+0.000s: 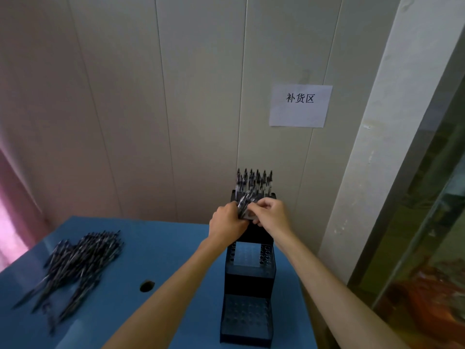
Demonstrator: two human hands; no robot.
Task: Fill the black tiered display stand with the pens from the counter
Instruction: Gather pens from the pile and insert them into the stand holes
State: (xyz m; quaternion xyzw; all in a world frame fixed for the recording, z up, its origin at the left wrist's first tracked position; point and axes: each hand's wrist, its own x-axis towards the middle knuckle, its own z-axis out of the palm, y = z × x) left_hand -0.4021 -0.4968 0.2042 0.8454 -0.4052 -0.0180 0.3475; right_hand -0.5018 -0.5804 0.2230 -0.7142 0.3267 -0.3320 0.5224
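Note:
The black tiered display stand [247,285] rises in steps on the blue counter [163,248], against the wall. Several dark pens [254,181] stand upright in its top tier; the lower tiers show empty holes. My left hand [227,222] grips a bundle of pens [245,204] over the upper part of the stand. My right hand [273,214] pinches a pen at that bundle, fingers curled. A large loose pile of pens [75,258] lies on the counter at the left.
A round hole [146,285] sits in the counter between pile and stand. A paper sign [300,105] hangs on the panelled wall. A white pillar [377,147] and a glass pane [427,222] close off the right side.

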